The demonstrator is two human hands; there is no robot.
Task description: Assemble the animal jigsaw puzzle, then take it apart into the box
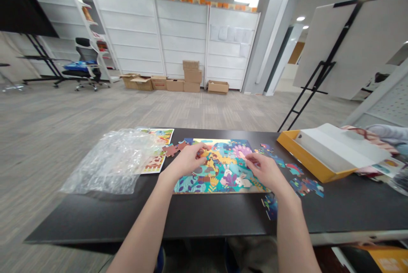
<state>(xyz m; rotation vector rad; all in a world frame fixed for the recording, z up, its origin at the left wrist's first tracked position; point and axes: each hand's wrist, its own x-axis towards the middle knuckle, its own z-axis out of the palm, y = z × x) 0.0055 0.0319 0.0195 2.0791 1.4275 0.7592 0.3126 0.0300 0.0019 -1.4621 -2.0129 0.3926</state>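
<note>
A colourful jigsaw puzzle (219, 171) with rabbits, an elephant and a purple peacock lies on the black table, largely joined together. My left hand (189, 158) is over its upper left part, fingers curled with thumb and forefinger close together. Whatever lies between them is too small to make out. At the peacock on the right side, my right hand (263, 169) has its fingertips pinched low against the puzzle; what they grip is hidden. Loose brown puzzle pieces (169, 150) lie beyond my left hand. Dark blue loose pieces (306, 186) are scattered right of my right hand, and more (270, 207) lie beside my right forearm.
Crumpled clear plastic wrap (108, 162) covers part of a printed picture sheet (156, 164) on the left. An open yellow box (306, 158) with a white inside stands at the right, near folded cloth (387, 133). The table's front edge (197, 235) runs close to me.
</note>
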